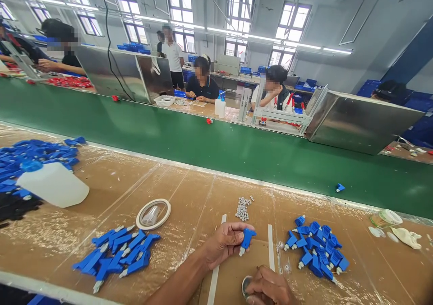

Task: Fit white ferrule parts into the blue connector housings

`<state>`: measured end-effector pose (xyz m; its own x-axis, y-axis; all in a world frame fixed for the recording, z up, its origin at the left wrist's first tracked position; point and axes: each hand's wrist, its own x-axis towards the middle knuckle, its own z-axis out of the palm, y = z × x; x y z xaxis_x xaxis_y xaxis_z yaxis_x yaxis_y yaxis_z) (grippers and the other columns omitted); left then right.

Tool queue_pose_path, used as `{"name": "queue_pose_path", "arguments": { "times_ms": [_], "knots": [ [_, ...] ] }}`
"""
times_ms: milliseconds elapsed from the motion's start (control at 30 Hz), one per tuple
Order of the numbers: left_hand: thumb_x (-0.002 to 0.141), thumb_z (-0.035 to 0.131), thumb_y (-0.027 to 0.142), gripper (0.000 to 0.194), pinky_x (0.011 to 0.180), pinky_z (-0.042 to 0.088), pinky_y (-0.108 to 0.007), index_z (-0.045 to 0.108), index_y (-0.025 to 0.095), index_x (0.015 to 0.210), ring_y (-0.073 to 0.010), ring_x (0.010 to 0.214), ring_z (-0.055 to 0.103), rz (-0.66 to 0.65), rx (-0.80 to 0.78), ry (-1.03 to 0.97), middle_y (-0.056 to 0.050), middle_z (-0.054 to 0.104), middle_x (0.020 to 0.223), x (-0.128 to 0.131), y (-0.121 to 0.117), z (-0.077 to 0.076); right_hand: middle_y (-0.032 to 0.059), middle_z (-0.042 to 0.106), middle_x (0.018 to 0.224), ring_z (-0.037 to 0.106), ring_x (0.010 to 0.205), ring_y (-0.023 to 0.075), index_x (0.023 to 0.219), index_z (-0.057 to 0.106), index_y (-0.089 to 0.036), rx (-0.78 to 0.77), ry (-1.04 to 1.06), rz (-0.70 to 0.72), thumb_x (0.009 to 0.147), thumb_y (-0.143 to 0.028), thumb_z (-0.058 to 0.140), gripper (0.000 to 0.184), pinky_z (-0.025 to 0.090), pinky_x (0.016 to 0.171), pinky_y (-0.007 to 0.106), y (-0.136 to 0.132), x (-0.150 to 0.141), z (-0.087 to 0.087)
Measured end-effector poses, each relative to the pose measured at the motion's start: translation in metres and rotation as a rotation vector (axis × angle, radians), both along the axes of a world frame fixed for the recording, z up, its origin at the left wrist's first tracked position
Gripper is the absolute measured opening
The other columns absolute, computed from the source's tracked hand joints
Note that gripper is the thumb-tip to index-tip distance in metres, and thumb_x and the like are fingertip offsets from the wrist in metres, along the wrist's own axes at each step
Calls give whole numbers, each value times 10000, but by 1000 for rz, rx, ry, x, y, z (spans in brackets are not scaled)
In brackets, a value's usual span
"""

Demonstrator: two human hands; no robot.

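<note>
My left hand [227, 244] is closed on a blue plastic part [248, 240], whose pale tip points down toward the table. Lower down, my right hand [269, 288] has its fingers curled over a small round object with a silvery rim [246, 286]; the fingers hide most of it. Just beyond my left hand lies a cluster of small grey pieces [242, 209]. To the left is a pile of blue parts with pale tips [123, 253], and to the right another pile of similar blue parts [316, 246].
A tape roll [138, 219] lies beyond the left pile. Farther left are a translucent bottle [56, 185] and a large blue heap [37, 154]. A small tub [385, 218] stands at right. A green belt [189, 138] crosses behind; several people sit beyond it.
</note>
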<state>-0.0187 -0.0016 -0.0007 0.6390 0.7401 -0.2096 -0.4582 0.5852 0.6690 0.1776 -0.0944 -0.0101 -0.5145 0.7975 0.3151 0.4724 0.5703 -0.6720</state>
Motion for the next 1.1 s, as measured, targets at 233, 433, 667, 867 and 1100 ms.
{"name": "queue_pose_path", "arguments": {
  "times_ms": [233, 433, 667, 867, 1100],
  "knots": [
    [564, 924, 366, 526, 587, 448, -193, 766, 126, 1005, -101, 624, 642, 32, -15, -20, -57, 707, 804, -2, 0, -1, 46, 656, 708, 599, 614, 176, 913, 686, -209, 200, -85, -9, 1021, -269, 466, 252, 468, 535, 269, 2, -1, 12],
    [579, 916, 364, 507, 559, 436, -179, 765, 120, 997, -104, 621, 650, 33, -16, -26, -64, 712, 819, -2, 0, -1, 37, 596, 722, 558, 616, 167, 883, 651, -201, 206, -74, -36, 1031, -231, 417, 278, 432, 529, 263, 3, -3, 10],
    [600, 907, 335, 470, 611, 482, -211, 760, 96, 976, -123, 635, 661, 9, -85, -55, -61, 707, 764, 4, -6, -3, 3, 515, 721, 534, 618, 156, 783, 642, -218, -121, 41, -189, 1027, -467, 394, 427, 405, 569, 264, -2, -1, -1],
    [626, 895, 327, 452, 617, 485, -200, 760, 88, 985, -127, 648, 675, 39, -147, -36, -84, 725, 770, 12, -11, -10, -36, 445, 638, 423, 581, 137, 735, 610, -194, -622, 397, -426, 867, -682, 545, 510, 379, 539, 243, -1, 6, -11],
    [560, 920, 395, 494, 565, 488, -194, 773, 104, 931, -121, 609, 661, 20, -179, -9, -62, 712, 720, 14, -11, -7, 25, 591, 722, 475, 569, 125, 763, 652, -175, -761, 688, -445, 780, -684, 667, 510, 387, 449, 201, 9, 7, 7]
  ]
}}
